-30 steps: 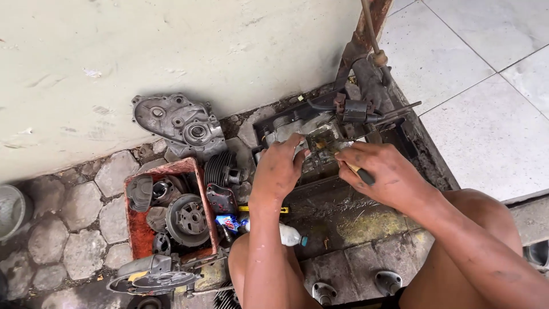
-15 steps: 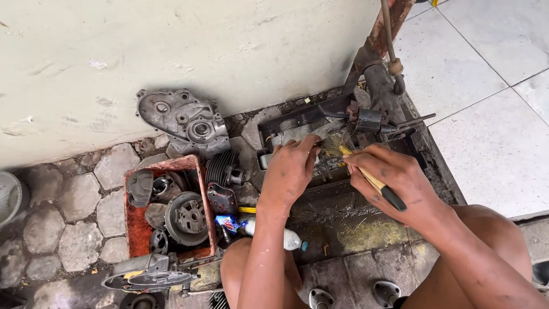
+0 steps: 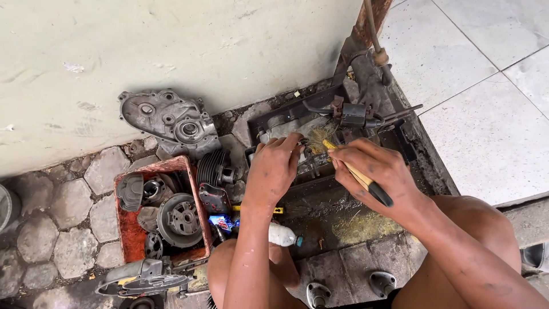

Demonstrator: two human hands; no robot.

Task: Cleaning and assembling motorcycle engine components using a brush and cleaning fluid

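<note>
I see my right hand [image 3: 380, 171] clamped on a brush [image 3: 355, 173] slanting up-left toward the greasy engine part [image 3: 311, 154] my left hand [image 3: 274, 169] grips just beside it

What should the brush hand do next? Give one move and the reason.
Probably sweep the brush again across the metal part held by the left hand. The right hand grips the brush with its bristles on the part, which looks greasy, and the dark tray beneath is wet.

left hand [image 3: 274, 166] pressing down, right hand [image 3: 374, 169] gripping.
</note>
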